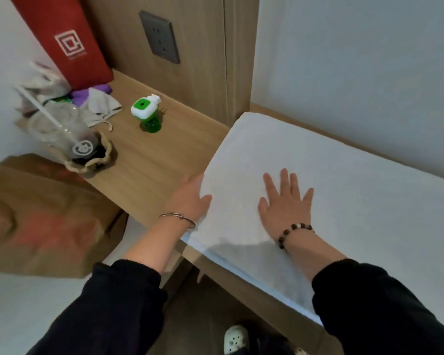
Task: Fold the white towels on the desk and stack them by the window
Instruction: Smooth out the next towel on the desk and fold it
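Centrally, right hand (285, 201) lies flat, fingers spread, on white towel (344, 201); left hand (187, 198) pinches its left edge on the surface (151, 155).

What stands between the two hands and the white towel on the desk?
Nothing visible. The right hand lies flat on the white towel, and the left hand holds its left edge. The green plug-in device stands apart, farther left on the desk.
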A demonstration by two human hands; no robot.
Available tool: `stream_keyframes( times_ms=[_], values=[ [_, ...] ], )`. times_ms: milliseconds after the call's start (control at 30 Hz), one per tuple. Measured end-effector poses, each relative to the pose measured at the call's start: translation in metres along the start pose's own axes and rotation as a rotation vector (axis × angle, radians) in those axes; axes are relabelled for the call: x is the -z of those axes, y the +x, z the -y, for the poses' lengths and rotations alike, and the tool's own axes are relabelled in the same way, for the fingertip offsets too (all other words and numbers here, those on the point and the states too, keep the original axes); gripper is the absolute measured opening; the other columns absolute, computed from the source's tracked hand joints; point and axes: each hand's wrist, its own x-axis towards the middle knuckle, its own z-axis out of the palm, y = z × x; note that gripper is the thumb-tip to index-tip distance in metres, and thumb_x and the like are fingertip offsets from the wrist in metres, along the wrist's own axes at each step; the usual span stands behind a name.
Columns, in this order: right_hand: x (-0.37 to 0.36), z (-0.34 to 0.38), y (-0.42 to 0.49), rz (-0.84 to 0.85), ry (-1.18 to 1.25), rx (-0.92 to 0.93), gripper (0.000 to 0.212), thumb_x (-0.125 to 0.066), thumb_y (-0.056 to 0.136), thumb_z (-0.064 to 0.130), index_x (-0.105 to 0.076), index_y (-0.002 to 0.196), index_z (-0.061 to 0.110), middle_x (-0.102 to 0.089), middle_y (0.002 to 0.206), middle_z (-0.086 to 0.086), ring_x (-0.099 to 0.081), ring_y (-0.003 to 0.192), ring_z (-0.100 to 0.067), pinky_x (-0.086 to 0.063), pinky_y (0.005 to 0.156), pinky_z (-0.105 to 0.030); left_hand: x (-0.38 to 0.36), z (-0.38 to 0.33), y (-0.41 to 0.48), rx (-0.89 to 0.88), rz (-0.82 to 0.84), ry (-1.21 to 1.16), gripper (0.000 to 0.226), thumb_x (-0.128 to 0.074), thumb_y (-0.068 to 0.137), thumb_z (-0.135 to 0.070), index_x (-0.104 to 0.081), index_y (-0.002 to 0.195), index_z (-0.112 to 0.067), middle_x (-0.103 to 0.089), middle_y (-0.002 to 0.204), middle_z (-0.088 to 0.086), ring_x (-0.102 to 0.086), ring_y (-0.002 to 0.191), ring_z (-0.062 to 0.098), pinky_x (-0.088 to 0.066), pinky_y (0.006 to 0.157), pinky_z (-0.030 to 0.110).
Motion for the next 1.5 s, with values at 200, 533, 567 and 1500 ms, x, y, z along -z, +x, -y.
stream_keyframes(
  times_ms=[200,533,567,1500],
  values=[
    [0.022,0.020,-0.026,0.058,-0.107,0.102,0.057,-0.014,0.100,0.030,0.006,0.152,0.018,0.019,0.158,-0.010,0.015,0.145,-0.028,0.004,0.116,-0.053,0.028,0.016,-0.047,0.121,0.110,-0.026,0.034,-0.057,0.089,-0.028,-0.056,0.122,-0.022,-0.060,0.114,-0.003,-0.052,0.091,0.013,-0.037,0.068,0.022],
    [0.013,0.087,-0.076,-0.032,-0.046,0.442,0.047,-0.051,0.085,0.056,-0.048,0.119,0.025,-0.043,0.124,-0.003,-0.043,0.106,-0.021,-0.038,0.084,-0.034,0.023,0.036,-0.087,0.288,-0.059,-0.333,0.024,-0.053,0.091,-0.014,-0.069,0.107,-0.021,-0.067,0.104,-0.004,-0.056,0.090,0.010,-0.040,0.077,0.019],
    [0.014,0.090,-0.077,-0.044,-0.052,0.454,0.040,-0.051,0.087,0.052,-0.051,0.114,0.023,-0.046,0.118,-0.003,-0.043,0.100,-0.019,-0.037,0.078,-0.032,0.019,0.039,-0.090,0.287,-0.082,-0.359,0.024,-0.053,0.091,-0.013,-0.070,0.106,-0.023,-0.066,0.099,-0.007,-0.056,0.087,0.008,-0.040,0.076,0.018],
    [0.009,0.076,-0.083,-0.112,0.100,0.718,0.042,-0.033,0.095,0.031,-0.059,0.122,0.012,-0.061,0.110,-0.005,-0.057,0.100,-0.023,-0.046,0.084,-0.033,0.011,0.037,-0.074,0.348,-0.123,-0.379,0.020,-0.062,0.084,-0.021,-0.067,0.103,-0.022,-0.059,0.075,-0.009,-0.056,0.068,0.009,-0.042,0.061,0.021]
  ],
)
